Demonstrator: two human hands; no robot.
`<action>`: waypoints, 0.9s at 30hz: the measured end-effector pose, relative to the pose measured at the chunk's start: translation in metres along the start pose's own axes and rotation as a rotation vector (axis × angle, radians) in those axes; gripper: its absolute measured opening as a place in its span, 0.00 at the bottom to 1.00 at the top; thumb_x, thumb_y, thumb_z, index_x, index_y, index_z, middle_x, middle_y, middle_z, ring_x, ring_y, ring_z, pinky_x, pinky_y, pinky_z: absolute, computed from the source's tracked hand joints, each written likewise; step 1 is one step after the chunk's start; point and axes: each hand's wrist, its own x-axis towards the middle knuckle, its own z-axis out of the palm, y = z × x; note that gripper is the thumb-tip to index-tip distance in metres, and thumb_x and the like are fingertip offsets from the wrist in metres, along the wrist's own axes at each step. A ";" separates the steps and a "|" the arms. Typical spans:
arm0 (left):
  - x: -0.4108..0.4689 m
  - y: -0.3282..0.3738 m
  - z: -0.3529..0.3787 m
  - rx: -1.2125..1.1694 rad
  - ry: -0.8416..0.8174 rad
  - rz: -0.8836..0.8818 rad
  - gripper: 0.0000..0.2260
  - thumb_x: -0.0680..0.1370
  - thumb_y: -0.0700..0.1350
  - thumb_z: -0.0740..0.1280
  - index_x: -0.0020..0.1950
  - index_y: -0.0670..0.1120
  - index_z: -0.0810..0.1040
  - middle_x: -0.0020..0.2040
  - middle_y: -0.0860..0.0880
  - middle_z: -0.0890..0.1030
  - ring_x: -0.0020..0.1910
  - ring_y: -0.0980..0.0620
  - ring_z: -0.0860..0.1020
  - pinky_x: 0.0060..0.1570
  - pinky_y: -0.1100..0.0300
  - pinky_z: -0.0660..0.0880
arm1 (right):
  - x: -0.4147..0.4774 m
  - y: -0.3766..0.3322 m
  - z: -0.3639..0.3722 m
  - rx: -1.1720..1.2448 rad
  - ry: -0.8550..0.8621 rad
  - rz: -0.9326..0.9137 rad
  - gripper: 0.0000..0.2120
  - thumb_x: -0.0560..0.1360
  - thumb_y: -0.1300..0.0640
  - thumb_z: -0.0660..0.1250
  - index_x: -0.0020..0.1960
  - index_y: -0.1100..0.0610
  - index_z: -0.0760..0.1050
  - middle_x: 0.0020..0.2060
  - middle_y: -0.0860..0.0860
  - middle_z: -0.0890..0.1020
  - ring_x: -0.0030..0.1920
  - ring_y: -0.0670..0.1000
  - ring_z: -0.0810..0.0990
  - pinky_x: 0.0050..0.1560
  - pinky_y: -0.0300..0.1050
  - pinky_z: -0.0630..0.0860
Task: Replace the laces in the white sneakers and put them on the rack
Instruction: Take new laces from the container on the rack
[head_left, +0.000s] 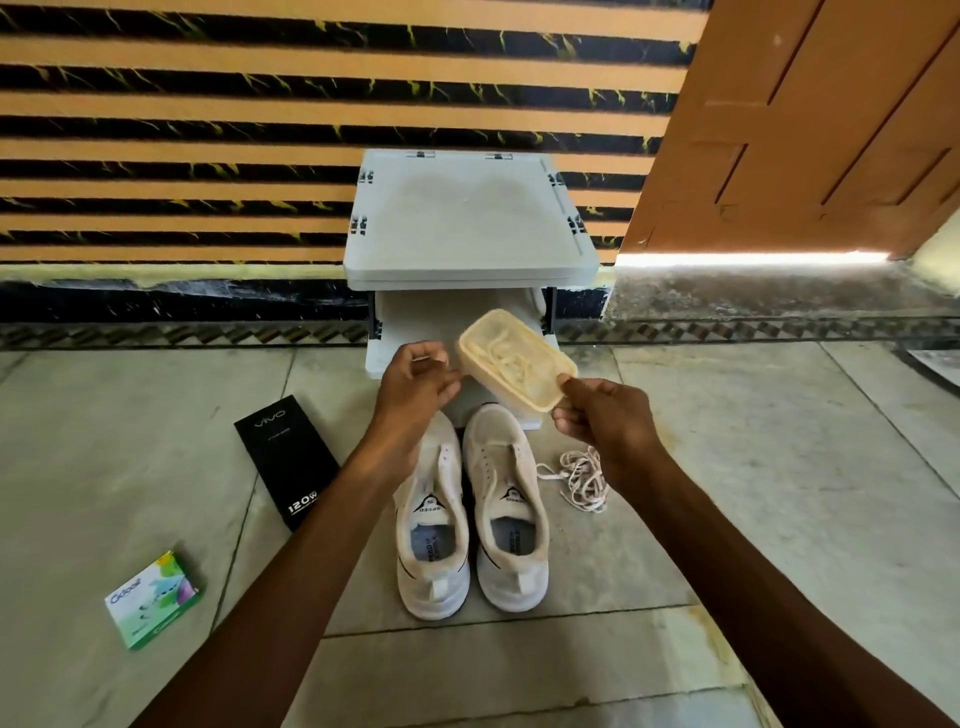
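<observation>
White sneakers (506, 452): sitting unlaced on floor (727, 467) before rack (467, 218), awaiting relacing.
Old laces (582, 478): lying beside them.
Right hand (602, 415): fingers pinching plastic container (491, 317) of new laces (506, 356).
Left hand (415, 379): fingers curling at its edge; grip unclear.

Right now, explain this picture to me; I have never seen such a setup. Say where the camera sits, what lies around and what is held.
No machine here: the grips are a person's bare hands, filmed by one camera worn on the head, looking down. The right grip pinches a corner of a yellowish see-through plastic tub with pale laces coiled inside. The left grip is curled beside the tub; contact is unclear. On the grey tiled floor are two white unlaced sneakers, a loose heap of cream laces to their right, a long black box and a small green carton to their left. Behind stands a white plastic shoe rack.
</observation>
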 end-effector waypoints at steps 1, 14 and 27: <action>0.000 0.000 0.001 0.005 0.001 0.002 0.05 0.82 0.39 0.63 0.56 0.45 0.75 0.57 0.43 0.78 0.54 0.49 0.81 0.57 0.57 0.78 | 0.004 -0.001 0.001 0.053 -0.006 0.028 0.07 0.76 0.60 0.71 0.47 0.65 0.79 0.29 0.56 0.83 0.28 0.49 0.82 0.31 0.38 0.78; -0.004 -0.009 -0.001 0.273 -0.135 0.012 0.09 0.83 0.41 0.59 0.50 0.45 0.79 0.41 0.49 0.82 0.39 0.50 0.80 0.41 0.60 0.75 | 0.074 -0.014 0.045 0.292 -0.123 0.162 0.04 0.79 0.65 0.65 0.47 0.65 0.75 0.39 0.61 0.83 0.35 0.53 0.85 0.34 0.39 0.81; -0.001 -0.020 -0.005 0.215 -0.171 -0.072 0.09 0.83 0.41 0.59 0.53 0.43 0.79 0.42 0.48 0.82 0.40 0.52 0.81 0.42 0.62 0.77 | 0.089 -0.008 0.050 0.349 -0.145 0.197 0.05 0.79 0.61 0.66 0.50 0.64 0.77 0.42 0.60 0.84 0.33 0.49 0.84 0.35 0.39 0.81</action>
